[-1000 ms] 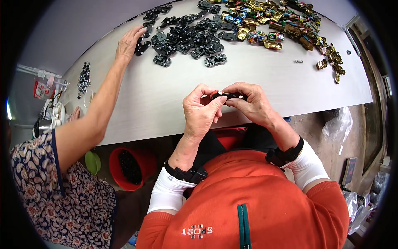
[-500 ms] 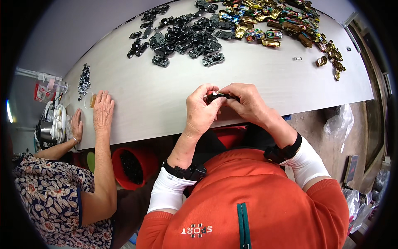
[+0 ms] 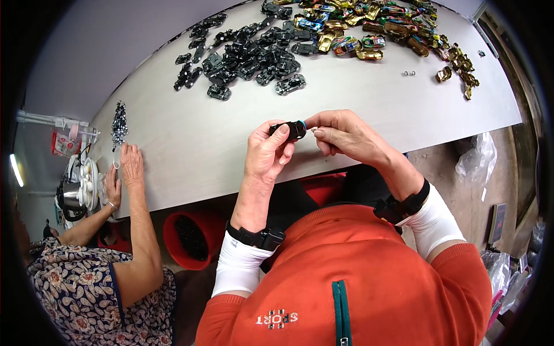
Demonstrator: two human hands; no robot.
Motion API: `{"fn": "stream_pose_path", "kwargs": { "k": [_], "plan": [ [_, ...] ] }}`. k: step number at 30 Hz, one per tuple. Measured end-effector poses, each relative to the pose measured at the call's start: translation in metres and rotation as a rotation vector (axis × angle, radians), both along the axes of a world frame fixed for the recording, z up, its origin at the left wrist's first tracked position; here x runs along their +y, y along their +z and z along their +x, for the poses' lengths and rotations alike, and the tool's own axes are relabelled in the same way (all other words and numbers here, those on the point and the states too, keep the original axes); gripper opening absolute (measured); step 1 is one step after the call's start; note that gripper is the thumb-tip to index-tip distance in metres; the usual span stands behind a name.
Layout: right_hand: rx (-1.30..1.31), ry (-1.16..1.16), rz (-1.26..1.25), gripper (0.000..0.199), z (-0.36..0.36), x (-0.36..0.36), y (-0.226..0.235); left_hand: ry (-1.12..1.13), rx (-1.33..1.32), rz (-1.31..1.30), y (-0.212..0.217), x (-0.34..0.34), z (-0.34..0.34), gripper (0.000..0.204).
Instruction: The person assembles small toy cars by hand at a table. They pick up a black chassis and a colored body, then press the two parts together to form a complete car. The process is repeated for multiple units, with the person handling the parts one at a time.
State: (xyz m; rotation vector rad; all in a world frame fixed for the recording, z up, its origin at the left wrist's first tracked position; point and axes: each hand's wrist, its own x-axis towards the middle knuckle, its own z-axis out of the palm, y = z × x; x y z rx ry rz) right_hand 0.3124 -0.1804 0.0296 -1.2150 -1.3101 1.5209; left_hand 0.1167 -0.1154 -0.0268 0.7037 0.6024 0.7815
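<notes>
Over the near part of the table, my left hand [image 3: 265, 151] is closed around a small toy car [image 3: 294, 130], its thumb lying across it. The car's black underside faces up, and a bit of blue shows at its right end. My right hand [image 3: 345, 138] is close beside that end, its index fingertip at or touching the car. Its thumb and other fingers are curled in, and whatever they pinch is too small to make out. Beyond my hands lies a heap of black car chassis [image 3: 248, 57], with a pile of gold and coloured toy car bodies [image 3: 398, 29] to its right.
At the left a co-worker's hands [image 3: 131, 164] rest on the table [image 3: 173, 144] near a strip of small dark and silver parts [image 3: 119, 124]. A red bucket [image 3: 173, 239] of black parts stands below the table edge. A small axle with wheels [image 3: 409, 73] lies at right.
My left hand has moved slightly left and turned the toy car underside up. My right hand has drawn back from around it. The co-worker's hands have come closer together.
</notes>
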Motion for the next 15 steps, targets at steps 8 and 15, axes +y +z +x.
{"fn": "stream_pose_path", "kwargs": {
  "k": [8,15],
  "plan": [
    [0.053,0.046,-0.019,0.013,0.001,0.003,-0.008,0.0,0.028,0.072,0.002,-0.006,0.004,0.013],
    [0.06,0.096,0.01,0.009,0.002,0.003,-0.01,-0.012,0.015,0.055,0.004,-0.007,0.002,0.012]
  ]
}}
